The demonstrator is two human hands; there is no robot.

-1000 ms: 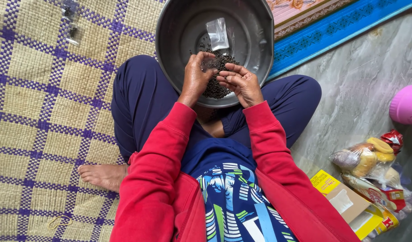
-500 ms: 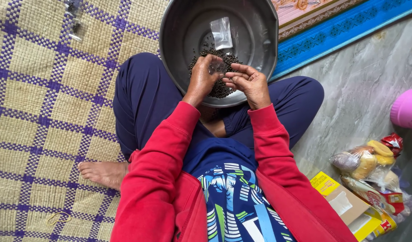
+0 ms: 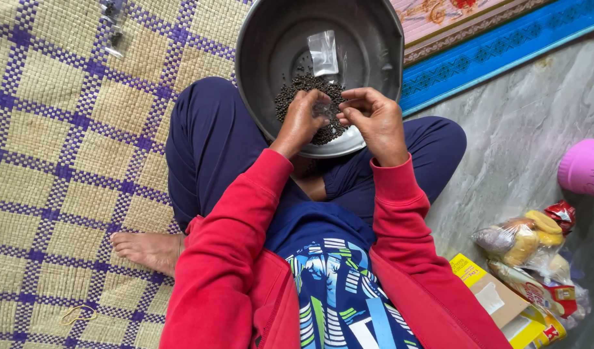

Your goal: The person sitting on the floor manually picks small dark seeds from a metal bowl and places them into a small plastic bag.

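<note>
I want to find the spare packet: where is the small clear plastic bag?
In the head view, the small clear plastic bag lies inside the grey metal bowl, just beyond the dark peppercorns and above both hands.

Purple-checked straw mat (image 3: 70, 148), grey bowl (image 3: 374, 39)

Both hands, left hand (image 3: 301, 121) & right hand (image 3: 374, 121), sat close over peppercorn pile (image 3: 297, 97); little gap betw. them. Far half of metal basin (image 3: 271, 45) was open except small plastic bag (image 3: 323, 53). Packaged snacks (image 3: 526, 242) crowded floor at right.
</note>
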